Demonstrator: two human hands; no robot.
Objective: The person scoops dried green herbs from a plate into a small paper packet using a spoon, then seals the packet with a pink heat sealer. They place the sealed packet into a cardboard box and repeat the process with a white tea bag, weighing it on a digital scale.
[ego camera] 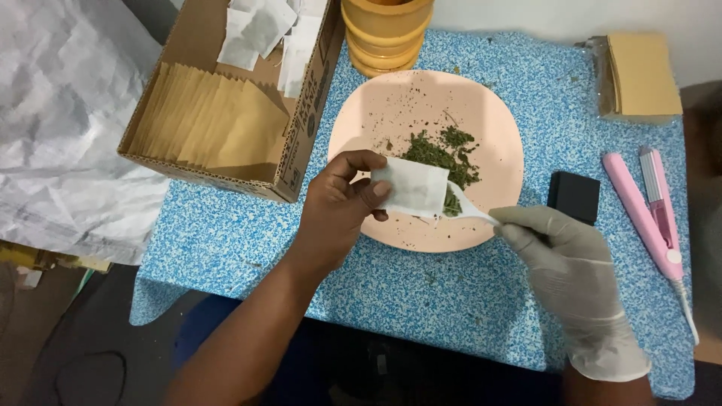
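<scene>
The left hand (337, 204) is up over the near-left edge of the pink plate (496, 135), bare, fingers and thumb pinched on a small white paper bag (410, 186). The bag's mouth faces right, toward the other hand. The right hand (560, 259), in a pale glove, grips the handle of a white plastic spoon (468, 210), fingers curled round it. The spoon's bowl sits right at the bag's opening, carrying a bit of dried green herb, and its tip is hidden behind the paper.

On the plate, just beyond the bag, lies a loose heap of the same dried green herb (444, 150), with crumbs scattered over the far half of the dish. The plate rests in the middle of a blue speckled table (421, 301).

Far left on the table, a cardboard box (301, 150) holds a row of tan paper envelopes (210, 120) standing on edge, with more white bags (263, 30) piled at its far end. At the far edge, behind the plate, stands a stack of yellow-orange bowls (385, 34). Far right, a wrapped stack of tan sheets (643, 75). To the right of the plate, a small black box (574, 197), and beside it, further right, a pink heat-sealing clamp (650, 214) lying lengthways. Crumpled white sacking (68, 128) fills the left side, off the table.
</scene>
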